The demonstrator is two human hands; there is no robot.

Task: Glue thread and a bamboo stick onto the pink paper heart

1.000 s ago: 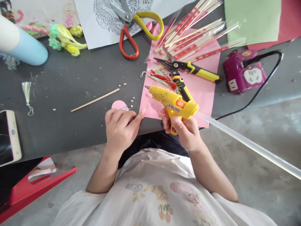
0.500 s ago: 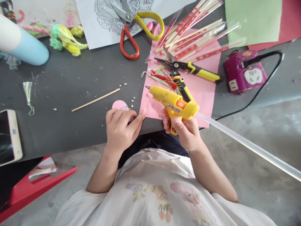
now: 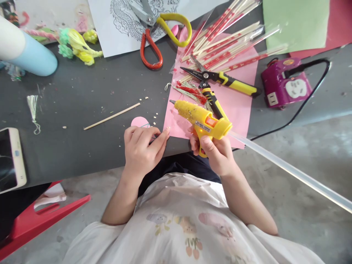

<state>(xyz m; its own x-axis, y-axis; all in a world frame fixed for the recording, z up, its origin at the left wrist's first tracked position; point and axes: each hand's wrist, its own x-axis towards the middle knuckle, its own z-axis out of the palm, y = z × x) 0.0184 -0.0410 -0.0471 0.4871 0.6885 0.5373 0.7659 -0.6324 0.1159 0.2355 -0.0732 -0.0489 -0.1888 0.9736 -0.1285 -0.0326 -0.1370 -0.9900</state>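
Note:
My right hand is closed round the handle of a yellow hot glue gun. Its nozzle points left over the pink sheet, and a long clear glue stick runs out of its back. At the table's near edge, my left hand has its fingers bent and closed on a rounded pink paper piece with a thin blue-green line. Most of that piece is hidden under the fingers. Past the left hand lies a thin wooden stick among small pale crumbs.
Yellow-and-black snips, red tassels and wrapped chopsticks lie on the pink sheet. Scissors rest on a dragon drawing. A purple power socket with a black cord is at right; a phone lies left.

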